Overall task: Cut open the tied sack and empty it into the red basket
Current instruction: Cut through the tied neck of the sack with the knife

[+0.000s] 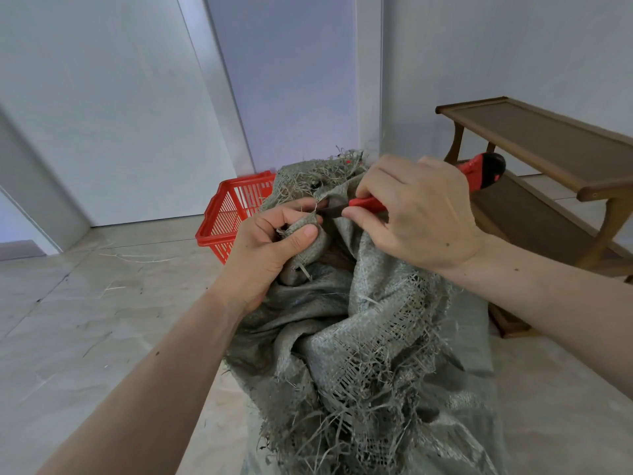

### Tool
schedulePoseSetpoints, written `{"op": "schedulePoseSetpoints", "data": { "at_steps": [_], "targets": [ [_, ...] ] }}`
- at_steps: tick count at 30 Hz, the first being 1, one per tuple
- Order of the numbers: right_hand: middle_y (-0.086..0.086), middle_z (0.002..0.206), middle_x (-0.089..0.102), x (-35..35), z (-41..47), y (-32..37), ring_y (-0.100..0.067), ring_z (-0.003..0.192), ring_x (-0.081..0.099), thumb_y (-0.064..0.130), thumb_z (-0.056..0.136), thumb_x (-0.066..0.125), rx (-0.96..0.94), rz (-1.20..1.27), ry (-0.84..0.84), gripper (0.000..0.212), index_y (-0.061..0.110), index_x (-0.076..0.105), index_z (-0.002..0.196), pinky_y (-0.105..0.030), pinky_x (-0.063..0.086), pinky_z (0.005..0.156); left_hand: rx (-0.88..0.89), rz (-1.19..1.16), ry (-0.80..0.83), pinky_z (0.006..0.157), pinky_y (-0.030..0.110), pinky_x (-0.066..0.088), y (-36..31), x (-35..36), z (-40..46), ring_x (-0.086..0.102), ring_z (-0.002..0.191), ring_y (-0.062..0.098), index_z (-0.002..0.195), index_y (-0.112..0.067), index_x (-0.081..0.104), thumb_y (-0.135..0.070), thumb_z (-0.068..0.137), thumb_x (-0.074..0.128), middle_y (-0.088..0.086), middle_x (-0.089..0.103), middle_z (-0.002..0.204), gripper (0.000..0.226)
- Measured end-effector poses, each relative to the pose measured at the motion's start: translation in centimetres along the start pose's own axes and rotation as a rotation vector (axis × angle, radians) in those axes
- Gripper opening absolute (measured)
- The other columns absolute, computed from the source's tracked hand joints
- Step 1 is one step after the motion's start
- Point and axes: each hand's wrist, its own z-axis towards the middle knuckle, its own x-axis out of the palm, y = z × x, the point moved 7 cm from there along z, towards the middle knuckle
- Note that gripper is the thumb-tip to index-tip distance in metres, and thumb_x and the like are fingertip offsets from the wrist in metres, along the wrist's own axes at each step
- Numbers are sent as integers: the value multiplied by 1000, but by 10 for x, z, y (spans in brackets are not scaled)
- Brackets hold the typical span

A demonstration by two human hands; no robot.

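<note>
Woven grey sack [359, 320], one only: left hand [270, 252] pinches its fold, right hand [418, 214] grips one red knife [479, 173]. One basket [233, 214] stands behind.

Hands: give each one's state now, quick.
Left hand: pinches a bunched fold of the sack.
Right hand: grips the red utility knife, blade at the sack.
</note>
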Motion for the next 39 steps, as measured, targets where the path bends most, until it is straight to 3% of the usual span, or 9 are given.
{"op": "schedulePoseSetpoints", "data": {
  "at_steps": [7,12,17,23,26,28,31,39],
  "targets": [
    [-3,72,63,1,1,5,-22,58,55,36,82,76,-4,-30,-32,29,11,65,76,-27,24,58,13,15,-8,92,19,50,-3,3,0,65,111,2,83,-10,71,-11,76,70,-6,71,113,7],
    [-4,74,65,3,1,9,-21,59,56,39,85,74,-3,-3,-44,32,9,66,78,-27,27,58,19,18,-29,90,18,51,-3,3,0,66,106,-1,84,-7,70,-11,75,71,-7,73,107,10],
    [-4,76,65,4,1,9,-22,60,58,40,88,71,10,13,-51,32,9,66,80,-27,28,61,18,95,-75,98,36,53,0,0,0,68,106,13,84,-10,68,-14,78,75,2,72,113,10],
    [-3,76,65,6,-2,9,-21,62,60,42,89,68,28,12,-49,32,10,66,82,-27,29,61,34,115,-110,75,28,55,-7,5,-1,68,80,6,76,-15,64,-20,74,77,-6,74,87,14],
    [-3,76,65,7,-3,9,-22,64,61,43,90,66,42,7,-46,33,10,66,82,-28,30,60,40,131,-146,73,36,57,-6,2,-2,66,75,14,75,-21,63,-21,73,85,1,73,81,21],
    [-3,76,65,7,-3,9,-23,64,61,42,90,66,50,11,-48,33,10,65,82,-29,31,59,52,105,-163,76,43,57,-6,1,-3,67,83,24,83,-21,56,-18,72,86,18,70,90,33],
    [-3,74,65,7,-3,9,-22,62,61,42,88,68,50,12,-44,33,10,65,81,-30,33,58,54,-9,-149,74,36,59,-6,3,-3,72,89,23,92,-17,41,-10,73,80,10,74,97,44],
    [-3,73,63,10,-5,13,-22,58,59,44,89,67,35,-11,19,34,10,64,81,-32,34,52,10,-76,-89,77,35,60,-9,9,-3,73,91,22,112,-20,52,-6,75,75,7,77,102,46]
  ]
}}
